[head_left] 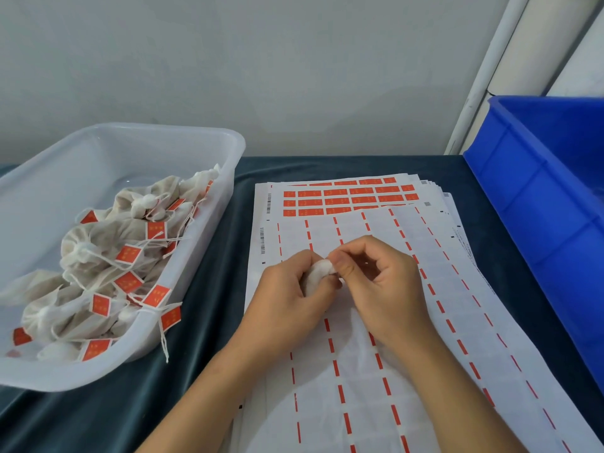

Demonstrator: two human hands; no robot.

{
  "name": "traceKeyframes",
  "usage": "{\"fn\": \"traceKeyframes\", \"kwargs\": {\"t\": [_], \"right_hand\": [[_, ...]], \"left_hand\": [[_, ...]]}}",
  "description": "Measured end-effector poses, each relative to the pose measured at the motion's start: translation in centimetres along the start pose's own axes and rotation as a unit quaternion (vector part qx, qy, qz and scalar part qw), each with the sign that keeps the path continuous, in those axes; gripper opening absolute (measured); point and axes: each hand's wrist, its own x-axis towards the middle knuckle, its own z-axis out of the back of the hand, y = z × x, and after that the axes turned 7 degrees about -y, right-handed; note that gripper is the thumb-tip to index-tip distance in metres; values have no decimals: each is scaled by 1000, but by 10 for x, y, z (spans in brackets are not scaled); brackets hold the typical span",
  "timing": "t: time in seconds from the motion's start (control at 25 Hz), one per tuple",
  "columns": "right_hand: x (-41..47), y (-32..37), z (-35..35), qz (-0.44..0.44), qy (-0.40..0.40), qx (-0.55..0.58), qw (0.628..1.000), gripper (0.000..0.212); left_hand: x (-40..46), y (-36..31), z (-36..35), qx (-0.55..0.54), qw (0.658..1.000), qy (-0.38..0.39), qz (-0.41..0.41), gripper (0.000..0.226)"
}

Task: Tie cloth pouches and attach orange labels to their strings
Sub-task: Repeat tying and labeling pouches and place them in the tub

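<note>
My left hand (287, 289) grips a small white cloth pouch (318, 274) above the label sheets; most of the pouch is hidden inside the fist. My right hand (376, 279) pinches the pouch's gathered top between thumb and forefinger, the other fingers curled. No string is visible between the hands. Under them lies a peeled backing sheet (359, 371) with only thin orange strips left. Behind it a sheet still carries rows of orange labels (349, 199).
A translucent white tub (225, 204) on the left holds several tied pouches with orange labels (129, 255) on strings; one string hangs over its rim. A blue plastic crate (536, 204) stands at the right. Dark teal cloth (212, 273) covers the table.
</note>
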Motion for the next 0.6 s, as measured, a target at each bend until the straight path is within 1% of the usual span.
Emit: {"fn": "traceKeyframes", "kwargs": {"t": [0.2,0.32,0.4,0.52,0.6], "right_hand": [[2,-1,3,-2,10,-15,1000,3],[3,-2,5,-10,23,-34,999,9],[3,-3,5,-24,25,-38,999,8],[4,-3,4,-49,19,-10,999,5],[4,-3,4,-51,15,-10,999,4]], "left_hand": [[-1,1,-1,14,1000,-22,-12,8],[-1,0,0,40,999,-23,-16,6],[-1,0,1,39,999,-16,-23,7],[-1,0,4,-6,999,-10,-34,9],[0,-1,3,-47,998,-24,-29,8]]}}
